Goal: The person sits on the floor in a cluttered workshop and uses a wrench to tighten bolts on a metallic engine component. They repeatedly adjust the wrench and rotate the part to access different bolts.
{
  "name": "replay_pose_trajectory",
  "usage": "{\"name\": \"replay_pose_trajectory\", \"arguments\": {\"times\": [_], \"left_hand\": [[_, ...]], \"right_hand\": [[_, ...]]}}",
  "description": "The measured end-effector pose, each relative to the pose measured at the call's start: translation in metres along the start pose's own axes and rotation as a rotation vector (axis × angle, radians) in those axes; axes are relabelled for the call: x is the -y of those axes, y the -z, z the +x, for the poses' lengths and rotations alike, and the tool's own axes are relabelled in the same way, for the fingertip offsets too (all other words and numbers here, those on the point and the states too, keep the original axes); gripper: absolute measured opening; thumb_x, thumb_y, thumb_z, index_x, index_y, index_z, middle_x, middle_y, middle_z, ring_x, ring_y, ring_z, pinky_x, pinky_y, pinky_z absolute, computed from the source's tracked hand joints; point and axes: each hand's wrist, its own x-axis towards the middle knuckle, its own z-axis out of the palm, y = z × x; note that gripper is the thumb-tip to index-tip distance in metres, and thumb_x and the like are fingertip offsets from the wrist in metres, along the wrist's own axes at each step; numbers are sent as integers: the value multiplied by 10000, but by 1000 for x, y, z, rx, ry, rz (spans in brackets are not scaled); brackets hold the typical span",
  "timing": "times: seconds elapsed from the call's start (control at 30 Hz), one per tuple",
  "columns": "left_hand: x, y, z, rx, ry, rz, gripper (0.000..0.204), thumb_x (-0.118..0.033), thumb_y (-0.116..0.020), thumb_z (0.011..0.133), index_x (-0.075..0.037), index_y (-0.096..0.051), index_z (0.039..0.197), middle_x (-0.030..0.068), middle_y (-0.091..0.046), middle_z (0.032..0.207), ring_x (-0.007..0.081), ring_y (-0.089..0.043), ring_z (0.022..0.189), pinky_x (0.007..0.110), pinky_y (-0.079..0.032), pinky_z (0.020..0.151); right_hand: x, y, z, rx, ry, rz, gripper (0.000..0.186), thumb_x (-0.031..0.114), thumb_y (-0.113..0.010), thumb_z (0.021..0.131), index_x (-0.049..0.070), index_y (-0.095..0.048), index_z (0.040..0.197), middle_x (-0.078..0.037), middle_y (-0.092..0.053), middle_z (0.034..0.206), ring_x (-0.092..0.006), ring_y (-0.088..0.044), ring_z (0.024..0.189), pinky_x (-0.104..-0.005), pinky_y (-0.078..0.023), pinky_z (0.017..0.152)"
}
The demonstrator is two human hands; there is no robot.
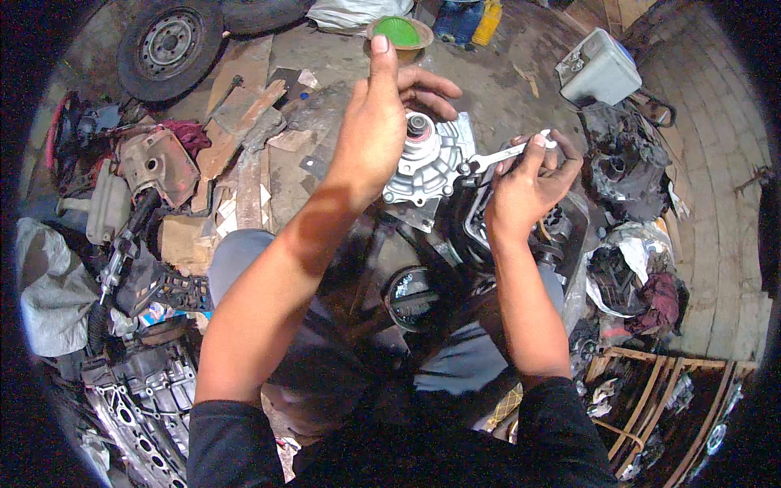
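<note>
A silver cast-metal housing (434, 159) with a central shaft and reddish ring sits in front of me on a dark, greasy assembly (407, 297). My left hand (376, 134) is at the housing's upper left, thumb raised and fingers apart and slightly curled over it; whether the palm touches it is unclear. My right hand (533, 175) grips a silver wrench (508, 153), whose head meets a bolt at the housing's right side. Part of the housing's left side is hidden behind my left hand.
A green-filled bowl (398, 31) is behind. Tires (167, 45), cardboard (183, 244) and an engine block (138, 407) lie left. A white container (598, 69), dark parts (618, 163), a cluttered bag (614, 276) and a wooden crate (651, 407) are right.
</note>
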Motion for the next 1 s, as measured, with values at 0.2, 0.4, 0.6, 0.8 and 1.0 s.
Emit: {"name": "replay_pose_trajectory", "arguments": {"times": [0.2,0.4,0.6,0.8,1.0], "left_hand": [[4,-2,4,-46,-36,6,954,-674,-69,997,18,-725,948,104,-702,754,143,-616,714,263,-454,671],[2,-3,4,-56,-40,-8,961,-676,-63,996,19,-726,945,107,-700,746,147,-616,708,269,-457,669],[1,-6,5,-84,-9,21,967,-687,-61,990,20,-718,944,109,-703,759,153,-626,710,274,-476,687],[0,-5,5,-82,-32,2,926,-671,-77,1002,8,-705,962,114,-700,796,153,-639,725,261,-492,694],[2,-4,5,-60,-26,-12,911,-672,-87,1003,4,-697,975,108,-695,791,144,-644,738,246,-495,701]], "right_hand": [[8,-4,-7,26,-99,29,243,80,-510,1011,46,-377,1211,-124,-562,848,-123,-508,479,-257,-408,402],[7,-7,-11,30,-124,15,238,108,-509,1016,49,-385,1211,-106,-575,846,-117,-493,453,-254,-376,365],[-9,-10,11,226,-177,-36,274,96,-573,985,12,-451,1216,-110,-626,877,-117,-567,612,-272,-462,497],[-7,-25,26,515,-193,-67,253,65,-616,946,-30,-576,1177,-115,-704,872,-125,-617,691,-262,-467,635],[-7,-19,37,398,-200,26,313,119,-628,959,-35,-560,1223,-110,-690,816,-93,-512,461,-238,-340,363]]}}
